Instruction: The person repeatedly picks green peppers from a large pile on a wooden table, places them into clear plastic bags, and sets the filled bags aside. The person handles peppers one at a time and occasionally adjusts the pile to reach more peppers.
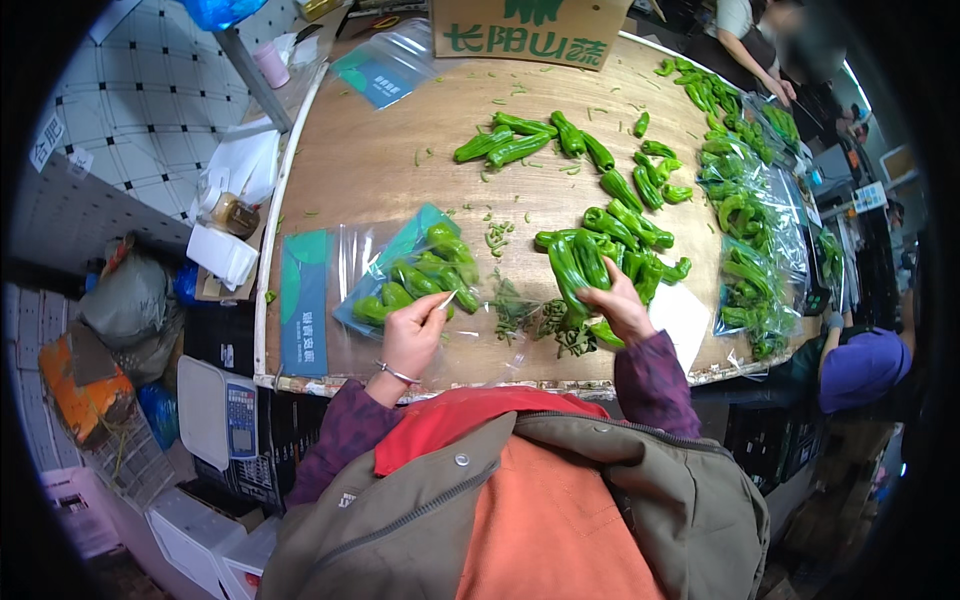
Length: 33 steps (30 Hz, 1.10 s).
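My right hand [624, 304] grips a few long green peppers [576, 274] just above the wooden tabletop. Behind and beside it lies a loose pile of more green peppers [630, 225]. Between the thumb and finger of my left hand [414, 330] is a small, pale, pointed thing [448, 300]; whether it is a blade or something else I cannot tell. That hand is at the near side of a clear plastic bag [360, 281] with a blue-green printed panel, and several green peppers [420, 274] show in or under the film there.
Cut stems [566, 330] and a white sheet [679, 319] lie near the table's front edge. Filled pepper bags [750, 225] line the right side. A cardboard box [525, 34] stands at the back. A digital scale [217, 412] is at lower left. Co-workers [862, 367] are on the right.
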{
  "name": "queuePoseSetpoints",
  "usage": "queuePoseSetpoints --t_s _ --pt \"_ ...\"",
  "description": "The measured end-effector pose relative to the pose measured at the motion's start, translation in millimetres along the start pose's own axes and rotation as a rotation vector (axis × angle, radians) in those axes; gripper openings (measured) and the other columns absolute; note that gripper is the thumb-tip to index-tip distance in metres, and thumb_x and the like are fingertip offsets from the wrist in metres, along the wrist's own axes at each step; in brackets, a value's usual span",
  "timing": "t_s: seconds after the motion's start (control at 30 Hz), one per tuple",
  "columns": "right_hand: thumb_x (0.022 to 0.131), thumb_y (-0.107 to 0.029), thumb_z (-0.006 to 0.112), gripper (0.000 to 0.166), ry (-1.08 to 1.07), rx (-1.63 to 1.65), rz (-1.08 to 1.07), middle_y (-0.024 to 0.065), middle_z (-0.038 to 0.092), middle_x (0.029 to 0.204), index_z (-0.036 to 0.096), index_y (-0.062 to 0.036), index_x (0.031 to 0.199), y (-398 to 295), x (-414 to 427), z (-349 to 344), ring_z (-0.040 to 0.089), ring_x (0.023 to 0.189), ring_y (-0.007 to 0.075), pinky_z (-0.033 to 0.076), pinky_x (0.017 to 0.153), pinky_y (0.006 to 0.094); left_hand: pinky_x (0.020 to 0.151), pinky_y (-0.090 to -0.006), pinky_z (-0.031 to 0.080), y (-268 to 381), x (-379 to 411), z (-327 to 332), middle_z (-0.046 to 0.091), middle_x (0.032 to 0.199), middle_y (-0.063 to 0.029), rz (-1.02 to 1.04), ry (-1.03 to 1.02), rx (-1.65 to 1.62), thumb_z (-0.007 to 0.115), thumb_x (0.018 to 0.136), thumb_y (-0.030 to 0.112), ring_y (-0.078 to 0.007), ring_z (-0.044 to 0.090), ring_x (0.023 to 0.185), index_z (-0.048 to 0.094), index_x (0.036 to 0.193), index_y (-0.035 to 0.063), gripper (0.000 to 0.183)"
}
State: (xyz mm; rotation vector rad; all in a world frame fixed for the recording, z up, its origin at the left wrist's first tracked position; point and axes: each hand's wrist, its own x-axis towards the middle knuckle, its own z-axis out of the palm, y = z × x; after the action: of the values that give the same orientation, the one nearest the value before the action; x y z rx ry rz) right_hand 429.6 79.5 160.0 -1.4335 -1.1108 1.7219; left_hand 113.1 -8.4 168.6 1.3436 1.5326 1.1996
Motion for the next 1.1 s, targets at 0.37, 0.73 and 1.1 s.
queuePoseSetpoints --t_s 0.37,0.73,1.1 --pt "0.071 -0.020 0.075 0.074 -0.467 -0.231 0.131 0.0062 0.060 0.092 0.039 0.0005 0.134 12.2 18.1 117.7 0.056 0.075 0.0129 0.046 0.061 0.0258 0.061 -0.0307 0.051 19.1 -4.2 12.1 0.066 0.082 -0.0213 0.147 -0.193 0.191 0.058 0.085 0.005 -0.0253 0.068 0.068 0.066 0.103 -0.0008 0.021" --pt "0.078 -0.018 0.063 0.056 -0.167 -0.864 -0.803 0.0266 0.050 0.118 0.043 0.0011 0.127 33.3 68.7 163.1 0.053 0.104 0.0416 0.045 0.089 0.0452 0.052 -0.0187 0.039 17.8 -0.5 13.7 0.064 0.075 0.0015 0.017 0.002 -0.021 0.059 0.089 0.005 -0.0016 0.048 0.062 0.067 0.103 -0.0023 0.018" --pt "0.066 -0.018 0.069 0.050 0.279 -1.403 -0.562 0.0129 0.060 0.108 0.061 -0.0140 0.115 29.2 109.5 25.9 0.049 0.110 0.0310 0.037 0.093 0.0542 0.061 -0.0232 0.047 6.4 5.2 31.4 0.069 0.082 -0.0062 -0.108 -0.175 0.025 0.059 0.087 0.007 -0.0059 0.058 0.070 0.066 0.104 -0.0027 0.021"
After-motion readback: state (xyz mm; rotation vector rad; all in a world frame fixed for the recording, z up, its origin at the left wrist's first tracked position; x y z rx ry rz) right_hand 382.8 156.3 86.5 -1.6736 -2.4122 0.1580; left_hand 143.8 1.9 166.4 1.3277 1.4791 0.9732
